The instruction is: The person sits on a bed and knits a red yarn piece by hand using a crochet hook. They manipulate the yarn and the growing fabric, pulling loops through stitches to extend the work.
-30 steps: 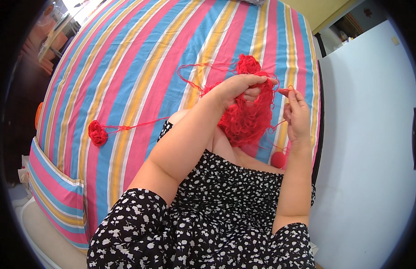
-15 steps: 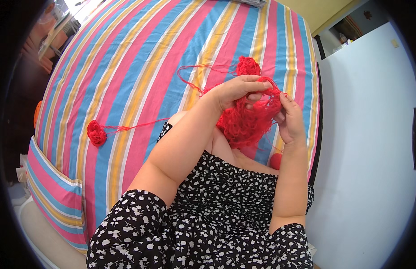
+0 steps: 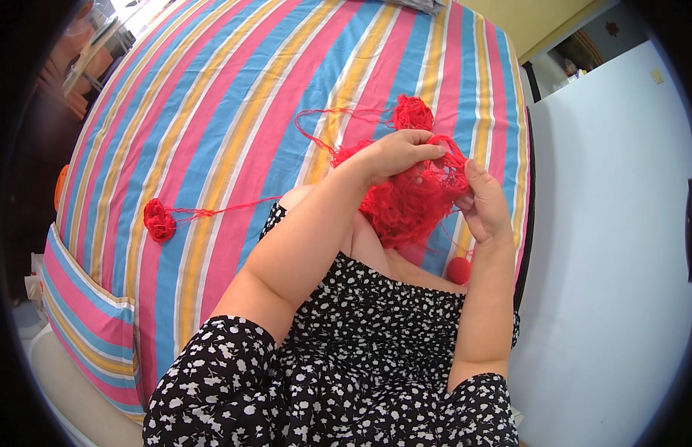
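Note:
A loose, tangled mass of red yarn (image 3: 405,212) hangs over my legs and the bed. My left hand (image 3: 402,155) is closed on the upper strands, thumb and fingers pinching them. Close by on its right, my right hand (image 3: 484,203) pinches the yarn's right edge between thumb and fingertips. Strands stretch between the two hands. Just beyond them lies a small red yarn bundle (image 3: 414,113), with a strand looping out to its left. Another yarn bundle (image 3: 160,220) rests far to the left, its strands running toward my knee. A tight, round red ball (image 3: 458,270) sits beside my right forearm.
The bed's striped sheet (image 3: 234,127) spreads beneath the yarn. A matching striped pillow (image 3: 92,324) is at the lower left. Grey folded cloth (image 3: 420,5) lies at the far edge. A pale blue-white panel (image 3: 607,246) stands to the right of the bed.
The strands between my hands have shifted, and my right hand has moved slightly down. More of the round red ball shows beside my right forearm. Both hands keep hold of the yarn.

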### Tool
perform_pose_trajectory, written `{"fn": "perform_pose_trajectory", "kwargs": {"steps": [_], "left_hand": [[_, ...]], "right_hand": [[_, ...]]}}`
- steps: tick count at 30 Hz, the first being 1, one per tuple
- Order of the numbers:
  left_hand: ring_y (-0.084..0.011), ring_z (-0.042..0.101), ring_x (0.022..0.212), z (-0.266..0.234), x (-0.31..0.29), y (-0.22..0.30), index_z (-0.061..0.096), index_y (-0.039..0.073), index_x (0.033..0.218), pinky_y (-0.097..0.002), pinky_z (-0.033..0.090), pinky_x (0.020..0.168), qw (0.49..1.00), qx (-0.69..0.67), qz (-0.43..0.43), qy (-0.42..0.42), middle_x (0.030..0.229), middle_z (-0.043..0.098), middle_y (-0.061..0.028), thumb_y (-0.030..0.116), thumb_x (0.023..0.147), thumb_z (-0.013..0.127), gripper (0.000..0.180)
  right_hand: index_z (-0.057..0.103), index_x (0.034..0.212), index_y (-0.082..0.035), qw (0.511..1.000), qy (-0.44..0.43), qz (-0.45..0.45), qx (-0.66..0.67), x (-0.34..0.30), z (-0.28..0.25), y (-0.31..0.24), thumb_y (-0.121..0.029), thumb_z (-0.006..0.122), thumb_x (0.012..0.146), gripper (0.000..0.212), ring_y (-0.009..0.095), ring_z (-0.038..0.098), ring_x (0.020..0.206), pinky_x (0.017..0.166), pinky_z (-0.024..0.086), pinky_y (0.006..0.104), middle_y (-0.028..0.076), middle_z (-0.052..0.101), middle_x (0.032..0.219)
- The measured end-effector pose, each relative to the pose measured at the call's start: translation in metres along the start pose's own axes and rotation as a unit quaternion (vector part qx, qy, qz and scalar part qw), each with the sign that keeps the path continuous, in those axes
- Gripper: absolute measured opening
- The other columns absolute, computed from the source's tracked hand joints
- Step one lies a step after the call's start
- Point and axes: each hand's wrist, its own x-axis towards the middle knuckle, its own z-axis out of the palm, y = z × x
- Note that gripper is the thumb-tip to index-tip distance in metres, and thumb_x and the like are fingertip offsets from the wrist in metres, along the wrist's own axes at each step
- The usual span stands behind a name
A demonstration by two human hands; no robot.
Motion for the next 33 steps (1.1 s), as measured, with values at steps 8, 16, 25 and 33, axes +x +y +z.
{"fn": "perform_pose_trajectory", "kwargs": {"steps": [8, 16, 25, 33], "left_hand": [[-0.0072, 0.05, 0.063, -0.005, 0.008, -0.01, 0.059, 0.003, 0.093, -0.023, 0.045, 0.055, 1.0, 0.006, -0.008, -0.016, 0.074, 0.053, -0.0001, 0.028, 0.09, 0.057, 0.025], [-0.0079, 0.051, 0.066, -0.002, 0.011, -0.017, 0.057, 0.002, 0.091, -0.0234, 0.045, 0.058, 1.0, 0.014, 0.023, -0.006, 0.076, 0.054, -0.0015, 0.026, 0.09, 0.057, 0.025], [-0.0081, 0.053, 0.065, -0.004, 0.008, -0.013, 0.056, 0.002, 0.09, -0.0232, 0.046, 0.058, 0.999, 0.022, 0.029, -0.02, 0.076, 0.055, -0.0013, 0.024, 0.089, 0.059, 0.022], [-0.008, 0.058, 0.071, -0.007, 0.0, -0.001, 0.058, 0.002, 0.097, -0.0227, 0.048, 0.066, 0.998, 0.013, -0.001, -0.062, 0.085, 0.061, -0.0023, 0.017, 0.088, 0.059, 0.018]], "right_hand": [[0.059, 0.104, 0.0, 0.993, 0.057, -0.007, -0.099, -0.004, 0.016, -0.001, -0.013, 0.069, 0.081, 0.029, 0.012, 0.064, 0.077, 0.069, 0.05, 0.0231, 0.006, 0.066, 0.09], [0.06, 0.101, 0.0, 0.987, 0.095, -0.045, -0.12, 0.002, 0.02, 0.012, -0.01, 0.07, 0.079, 0.025, 0.012, 0.064, 0.076, 0.069, 0.051, 0.0236, 0.007, 0.066, 0.089], [0.06, 0.101, 0.0, 0.986, 0.129, -0.046, -0.092, 0.006, 0.022, 0.014, -0.008, 0.066, 0.082, 0.021, 0.013, 0.064, 0.075, 0.066, 0.051, 0.0249, 0.008, 0.066, 0.087], [0.059, 0.103, 0.001, 0.989, 0.105, -0.02, -0.099, 0.004, 0.018, 0.009, -0.005, 0.059, 0.083, 0.021, 0.011, 0.062, 0.074, 0.065, 0.05, 0.0237, 0.006, 0.065, 0.089]]}}
